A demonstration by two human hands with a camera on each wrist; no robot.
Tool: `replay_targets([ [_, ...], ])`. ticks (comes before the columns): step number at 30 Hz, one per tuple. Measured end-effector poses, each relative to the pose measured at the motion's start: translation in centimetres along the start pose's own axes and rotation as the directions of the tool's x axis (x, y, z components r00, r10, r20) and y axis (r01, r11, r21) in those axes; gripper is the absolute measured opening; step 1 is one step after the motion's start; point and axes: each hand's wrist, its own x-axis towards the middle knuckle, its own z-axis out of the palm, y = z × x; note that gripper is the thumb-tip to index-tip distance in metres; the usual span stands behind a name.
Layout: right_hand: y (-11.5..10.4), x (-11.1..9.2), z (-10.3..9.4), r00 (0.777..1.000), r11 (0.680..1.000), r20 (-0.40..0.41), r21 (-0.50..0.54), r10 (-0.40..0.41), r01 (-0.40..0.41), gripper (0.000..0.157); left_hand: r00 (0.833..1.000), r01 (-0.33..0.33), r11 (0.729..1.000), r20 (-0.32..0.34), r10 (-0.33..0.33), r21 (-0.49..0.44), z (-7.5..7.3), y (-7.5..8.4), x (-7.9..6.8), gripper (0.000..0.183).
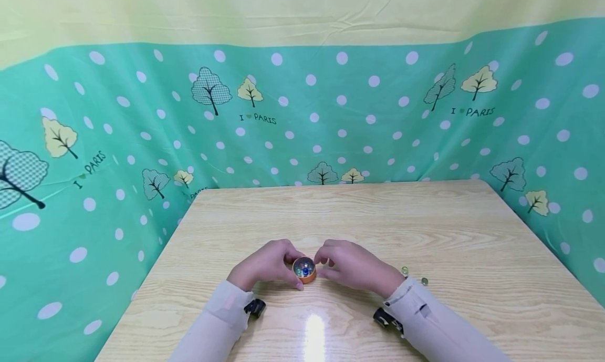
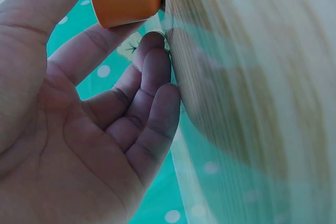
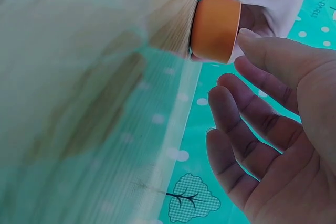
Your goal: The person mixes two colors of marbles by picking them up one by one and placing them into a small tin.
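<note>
A small orange cup [image 1: 308, 280] stands on the table, with several glass marbles [image 1: 305, 271], one of them dark blue, inside it. My left hand [image 1: 269, 263] grips the cup from the left between thumb and forefinger; its other fingers curve loosely near the tabletop in the left wrist view. On the other side, my right hand [image 1: 352, 266] is close to the cup with fingers loosely bent and nothing visible in them. In the right wrist view, its thumb tip is by the rim of the cup [image 3: 215, 29]; whether it touches, I cannot tell.
Beside the right wrist lie a green marble [image 1: 404, 270] and a darker marble [image 1: 424, 281] on the wooden table [image 1: 340, 209]. A green dotted cloth [image 1: 293, 110] hangs behind the table and along its sides.
</note>
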Motion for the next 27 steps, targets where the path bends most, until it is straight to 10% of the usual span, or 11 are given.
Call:
replay_targets([
  [27, 2.5, -3.6, -1.4, 0.994, 0.994, -0.051, -0.057, 0.094, -0.097, 0.016, 1.000, 0.026, 1.000, -0.012, -0.026, 0.004, 0.1, -0.2, -0.1, 0.043],
])
